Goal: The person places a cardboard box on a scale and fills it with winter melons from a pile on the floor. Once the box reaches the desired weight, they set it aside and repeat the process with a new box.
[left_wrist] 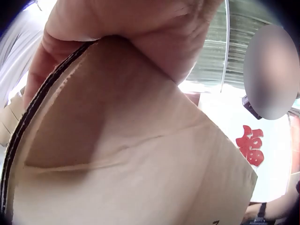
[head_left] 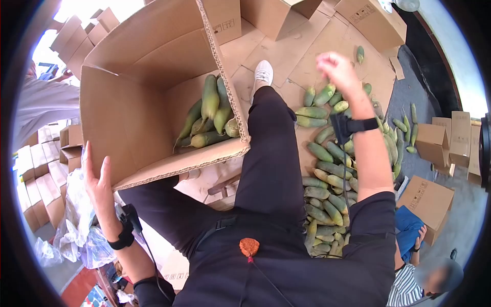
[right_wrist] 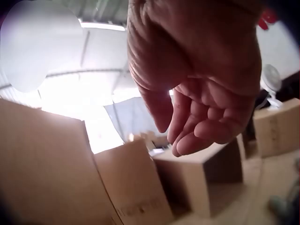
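An open cardboard box point(head_left: 123, 112) leans tilted at the left knee, with several green radishes point(head_left: 209, 97) lying in its far corner. My left hand point(head_left: 99, 184) holds the box at its near left corner, thumb on one side of the wall and fingers on the other. In the left wrist view, that hand point(left_wrist: 136, 28) straddles the cardboard edge. My right hand point(head_left: 335, 69) is raised over the floor, past the radish pile point(head_left: 327, 153). Its fingers hang loosely curled with nothing between them, as the right hand point(right_wrist: 201, 93) shows in the right wrist view.
Flattened cardboard point(head_left: 286, 51) covers the floor, with one loose radish point(head_left: 360, 53) farther out. More boxes point(head_left: 373, 23) stand at the back and a box point(head_left: 427, 199) at the right. Plastic bags point(head_left: 76, 225) lie at the left. Another person point(head_left: 409, 279) is at the lower right.
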Available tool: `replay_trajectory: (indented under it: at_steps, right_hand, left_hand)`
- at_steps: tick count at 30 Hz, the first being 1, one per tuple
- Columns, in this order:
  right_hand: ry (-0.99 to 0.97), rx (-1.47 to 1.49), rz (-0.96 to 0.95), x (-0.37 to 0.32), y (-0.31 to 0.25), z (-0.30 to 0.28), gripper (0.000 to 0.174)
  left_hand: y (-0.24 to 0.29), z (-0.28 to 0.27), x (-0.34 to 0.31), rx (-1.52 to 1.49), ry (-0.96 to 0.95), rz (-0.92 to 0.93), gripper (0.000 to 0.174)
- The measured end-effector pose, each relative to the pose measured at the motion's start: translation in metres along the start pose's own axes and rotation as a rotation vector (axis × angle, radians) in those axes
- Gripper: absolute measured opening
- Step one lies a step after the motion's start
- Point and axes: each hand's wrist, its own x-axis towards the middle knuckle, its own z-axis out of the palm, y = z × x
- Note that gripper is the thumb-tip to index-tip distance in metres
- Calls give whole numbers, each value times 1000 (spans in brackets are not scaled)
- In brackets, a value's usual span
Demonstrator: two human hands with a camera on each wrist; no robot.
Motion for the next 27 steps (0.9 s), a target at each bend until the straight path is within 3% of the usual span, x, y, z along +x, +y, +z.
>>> replay_trajectory:
  at_steps: [1,3,7,11,16,20,23,25,27]
  right_hand:
    - [22,3,30,2,54,8,17]
    - [81,-385,-7,-9,135,27,17]
    - [-6,-566,332,-38,222,83,17]
    - [-98,-585,460,-52,233,133,20]
    - [-243,-800,393,-41,246,174,27]
    - [-210,-822,317,-25,256,190,26]
    - [-273,-869,273,-17,276,193,29]
    - [-486,-968,373,-13,285,192,32]
    - [-457,-1019,317,-14,291,191,28]
  left_hand:
    - [2,0,0,2,-4,2,51]
    - [6,0,2,46,-15,-14,51]
    - [16,3,2,169,-37,-22,53]
    - [19,5,1,149,-35,-66,52]
    - [27,7,0,287,-24,-124,54]
    - [31,9,3,285,-59,-150,56]
    - [29,6,5,341,-71,-161,57]
    - [23,1,6,351,-80,-139,57]
    - [24,1,5,360,-92,-123,57]
